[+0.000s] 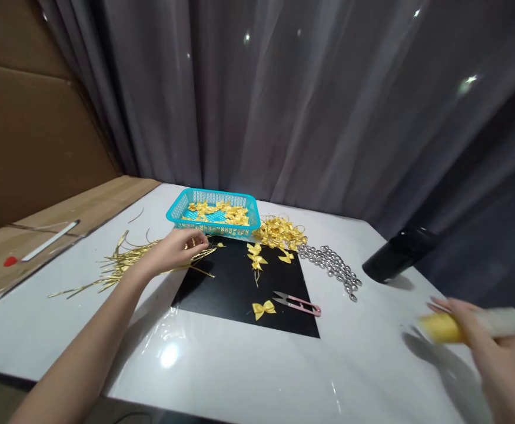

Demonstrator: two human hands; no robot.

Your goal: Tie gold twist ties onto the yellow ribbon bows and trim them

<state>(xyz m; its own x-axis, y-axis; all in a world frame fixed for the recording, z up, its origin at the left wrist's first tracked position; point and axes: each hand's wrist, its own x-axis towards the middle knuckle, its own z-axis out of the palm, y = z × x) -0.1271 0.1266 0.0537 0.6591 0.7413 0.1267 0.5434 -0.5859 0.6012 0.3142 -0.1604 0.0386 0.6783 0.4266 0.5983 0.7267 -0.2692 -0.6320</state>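
Note:
My left hand (pixel 184 245) is closed in a loose pinch at the far left edge of a black mat (pixel 222 291). What its fingertips hold, if anything, I cannot make out. Beneath and beside it lie gold twist ties (pixel 122 262). At the lower right my right hand (pixel 491 341) grips a yellow-and-white object (pixel 449 328), smeared by motion, above the white table. On the mat are a single yellow ribbon bow (pixel 263 309), a short column of bows (pixel 256 257) and pink-handled thread snips (pixel 299 304) with blades apart.
A blue plastic basket (pixel 257 219) with yellow bows stands behind the mat. Right of it lie a pile of bows (pixel 279 231) and silver beads (pixel 332 263). A black bottle-like object (pixel 398 254) is farther right. Cardboard (pixel 32 135) borders the left, a grey curtain (pixel 248 106) the back.

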